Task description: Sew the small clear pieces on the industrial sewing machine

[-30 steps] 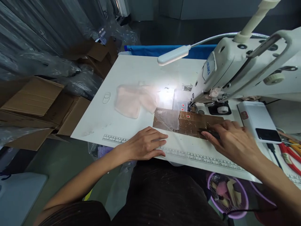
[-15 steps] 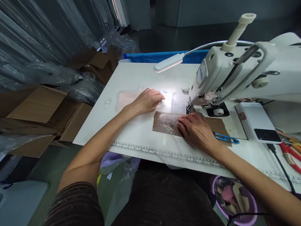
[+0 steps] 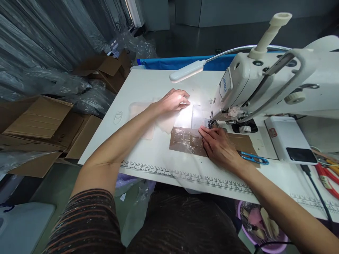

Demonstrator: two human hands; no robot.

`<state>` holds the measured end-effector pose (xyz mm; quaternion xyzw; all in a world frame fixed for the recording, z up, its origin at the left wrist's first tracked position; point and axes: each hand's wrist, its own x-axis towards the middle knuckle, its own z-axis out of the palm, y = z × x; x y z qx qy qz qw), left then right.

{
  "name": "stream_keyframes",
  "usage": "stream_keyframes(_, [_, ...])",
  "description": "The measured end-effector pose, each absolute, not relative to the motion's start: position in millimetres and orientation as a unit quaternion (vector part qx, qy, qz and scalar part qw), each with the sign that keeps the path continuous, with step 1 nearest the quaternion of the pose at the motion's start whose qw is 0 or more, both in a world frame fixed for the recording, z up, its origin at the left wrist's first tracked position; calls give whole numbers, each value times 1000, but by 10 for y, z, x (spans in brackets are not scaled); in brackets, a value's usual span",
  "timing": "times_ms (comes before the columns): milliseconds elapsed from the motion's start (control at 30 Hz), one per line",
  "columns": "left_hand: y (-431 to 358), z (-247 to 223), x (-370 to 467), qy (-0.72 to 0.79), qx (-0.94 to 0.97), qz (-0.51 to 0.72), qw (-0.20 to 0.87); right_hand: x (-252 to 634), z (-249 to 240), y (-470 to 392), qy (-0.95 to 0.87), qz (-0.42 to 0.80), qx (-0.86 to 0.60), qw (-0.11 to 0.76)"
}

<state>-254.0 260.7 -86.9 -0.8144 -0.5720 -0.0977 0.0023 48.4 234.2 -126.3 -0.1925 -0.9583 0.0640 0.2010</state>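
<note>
On the white sewing table (image 3: pixel 148 158), my left hand (image 3: pixel 176 100) rests under the lamp glare with fingers bent and pressed together; anything in its fingertips is too bright to make out. Flat pale pink pieces (image 3: pixel 141 130) lie beneath and beside that forearm. My right hand (image 3: pixel 217 143) presses down, fingers close together, on a clear plastic sheet (image 3: pixel 196 118) and a brown strip (image 3: pixel 185 141) beside the presser foot (image 3: pixel 211 123). The white sewing machine (image 3: pixel 238 77) stands over them. Blue thread snips (image 3: pixel 254 157) lie by my right wrist.
A lamp (image 3: pixel 186 71) hangs over the table. At right are a white box (image 3: pixel 288 137) and red-handled tools (image 3: pixel 327 178). Open cartons (image 3: pixel 39 116) stand on the left. Below the front edge is a purple basket (image 3: pixel 245 231) with scraps. A ruler strip (image 3: pixel 185 176) runs along the edge.
My left hand has moved slightly away from me, and more of the pink pieces shows. My right hand stays by the presser foot, nearly still.
</note>
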Motion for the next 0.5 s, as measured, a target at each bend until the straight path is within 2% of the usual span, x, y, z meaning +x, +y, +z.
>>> stream_keyframes(67, [2563,-842,-2545,-572,-814,-101,9,490,-1260,2350,-957,71,-191,205])
stream_keyframes(267, [1993,-650,-2320,-563,-798,-212,26,527,-1289,2378,-955,90,-192,208])
stream_keyframes(367, [1517,-564,-2109,-572,-794,-201,-48,552,-1267,2357,-946,120,-194,230])
stream_keyframes(500, [1022,-602,-1873,-581,-784,-155,-153,549,-1172,2256,-917,197,-159,308])
